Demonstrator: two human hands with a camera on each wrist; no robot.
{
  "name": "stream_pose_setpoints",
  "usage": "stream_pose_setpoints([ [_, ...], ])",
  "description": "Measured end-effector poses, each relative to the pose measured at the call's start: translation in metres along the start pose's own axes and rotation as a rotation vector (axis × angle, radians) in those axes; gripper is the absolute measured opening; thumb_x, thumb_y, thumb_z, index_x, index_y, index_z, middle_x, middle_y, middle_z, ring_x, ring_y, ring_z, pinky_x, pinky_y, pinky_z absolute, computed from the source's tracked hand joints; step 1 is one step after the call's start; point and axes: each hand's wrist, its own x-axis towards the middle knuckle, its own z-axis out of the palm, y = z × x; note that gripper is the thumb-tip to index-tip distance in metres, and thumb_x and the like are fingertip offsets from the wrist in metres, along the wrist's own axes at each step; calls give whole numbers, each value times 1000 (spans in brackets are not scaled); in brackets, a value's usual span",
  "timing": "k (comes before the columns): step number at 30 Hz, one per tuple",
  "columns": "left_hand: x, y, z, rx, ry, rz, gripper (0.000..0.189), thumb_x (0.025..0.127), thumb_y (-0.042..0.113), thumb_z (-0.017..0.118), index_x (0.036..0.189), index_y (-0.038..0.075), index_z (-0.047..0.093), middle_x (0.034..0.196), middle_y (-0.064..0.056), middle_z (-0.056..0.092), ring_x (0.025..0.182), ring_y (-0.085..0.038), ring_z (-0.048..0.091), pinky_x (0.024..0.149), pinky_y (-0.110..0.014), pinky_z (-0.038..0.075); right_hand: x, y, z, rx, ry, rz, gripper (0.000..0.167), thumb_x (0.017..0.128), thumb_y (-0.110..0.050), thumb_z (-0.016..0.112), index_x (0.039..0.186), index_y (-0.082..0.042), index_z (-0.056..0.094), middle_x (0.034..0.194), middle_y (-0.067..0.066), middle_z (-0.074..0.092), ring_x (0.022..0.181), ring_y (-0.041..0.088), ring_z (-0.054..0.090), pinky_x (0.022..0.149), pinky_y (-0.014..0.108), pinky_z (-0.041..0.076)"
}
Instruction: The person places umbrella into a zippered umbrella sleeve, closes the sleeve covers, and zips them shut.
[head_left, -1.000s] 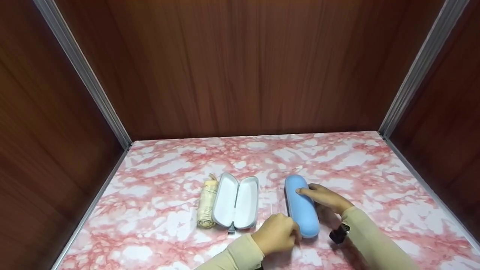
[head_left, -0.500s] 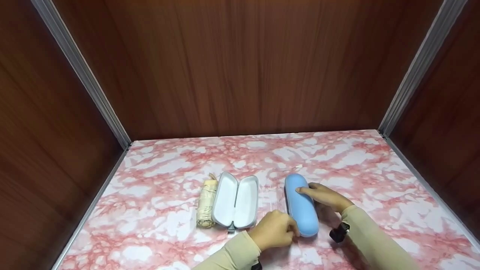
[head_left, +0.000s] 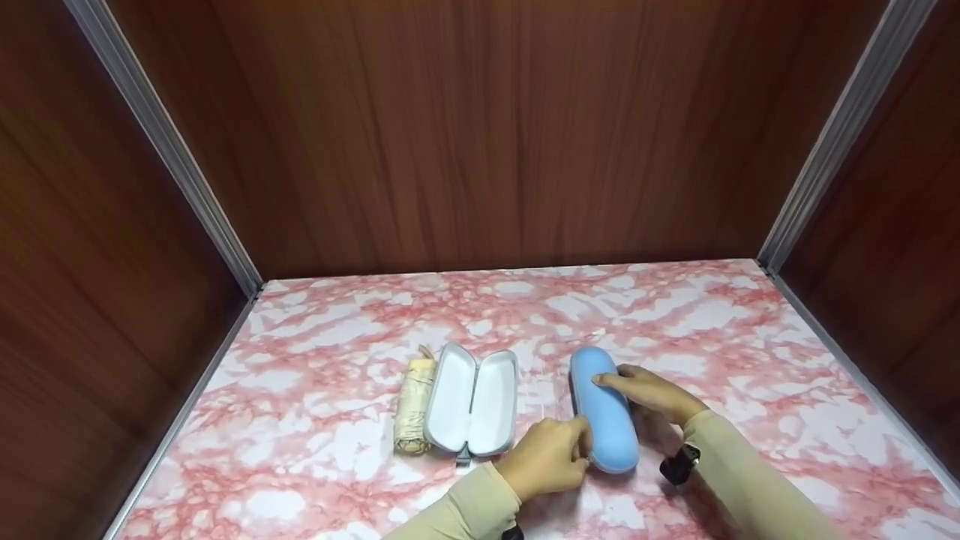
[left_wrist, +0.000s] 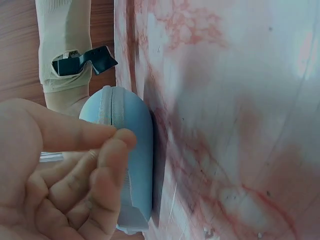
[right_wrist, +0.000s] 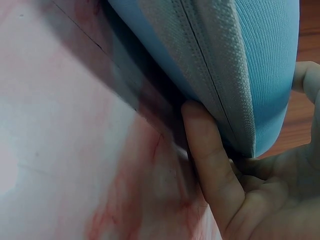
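A light blue zippered glasses case [head_left: 606, 420] lies on the table at right of centre, its zip [left_wrist: 113, 107] running along the side. My right hand [head_left: 656, 394] holds the case from the right, thumb on top and fingers around its lower side. At the near left side of the case is my left hand [head_left: 549, 459], thumb and forefinger pinched together at the zip line. The zipper pull is hidden between those fingertips. In the right wrist view the grey zip band [right_wrist: 215, 65] passes just above a finger.
Left of the hands lies an open hard case [head_left: 491, 405] with a white lining. Against its left side is a rolled cream-patterned bundle [head_left: 413, 409]. Brown wood-look panels [head_left: 480, 135] enclose the marbled pink table [head_left: 337, 315] at back and sides.
My left hand has moved from the near end of the blue case a little up along its left side, still pinching. The right hand and the case stay almost in place.
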Motion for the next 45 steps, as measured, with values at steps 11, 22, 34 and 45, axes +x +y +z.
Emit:
stream_pose_setpoints([
  [11,3,-6,-4,44,73,28,17,75,2,74,67,15,68,54,14,59,47,7,46,49,-9,40,1,-1,0,-22,4,10,88,94,-48,62,146,15,30,125,24,58,115,36,57,96,54,48],
  [22,5,-10,-5,46,97,60,16,76,2,74,67,14,69,53,13,59,46,9,45,50,-8,39,1,0,1,-23,0,3,87,95,-48,61,146,16,30,123,22,60,113,36,59,97,56,47],
  [34,7,-12,-6,99,157,105,15,70,1,72,65,15,68,54,13,56,50,4,45,50,-10,39,0,0,0,-32,-4,3,89,95,-49,61,147,16,29,125,23,59,113,36,58,97,55,47],
  [45,11,-12,-7,122,163,60,17,68,3,73,62,16,65,52,14,54,49,2,46,48,-12,38,-1,-2,-1,-53,-9,-3,91,95,-50,60,148,16,26,133,26,54,121,39,53,101,57,43],
])
